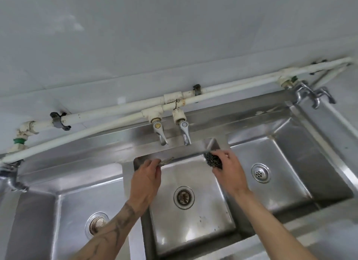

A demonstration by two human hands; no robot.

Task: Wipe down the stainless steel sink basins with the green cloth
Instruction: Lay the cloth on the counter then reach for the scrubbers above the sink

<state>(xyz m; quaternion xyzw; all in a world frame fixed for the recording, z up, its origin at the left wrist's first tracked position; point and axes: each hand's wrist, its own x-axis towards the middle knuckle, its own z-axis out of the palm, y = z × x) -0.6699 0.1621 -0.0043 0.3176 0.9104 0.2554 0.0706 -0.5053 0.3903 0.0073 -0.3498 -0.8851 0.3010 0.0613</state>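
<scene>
Your right hand [230,168] curls round a dark mesh scourer [213,160], pressing it into the middle basin's [203,211] far right corner, likely to scrub there. Your left hand [147,174] pinches a small thin object [165,161] at the far rim; I can't tell what it is. No green cloth in view, so no axis to give. The basins run left-right.

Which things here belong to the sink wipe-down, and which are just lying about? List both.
In the job:
- left basin, middle basin, right basin
- dark scouring pad, held in the right hand
- left hand, at the middle basin's back rim
- no green cloth in view

Just there:
- brass-capped tap, chrome tap
- white pipes
- far-right taps
</scene>
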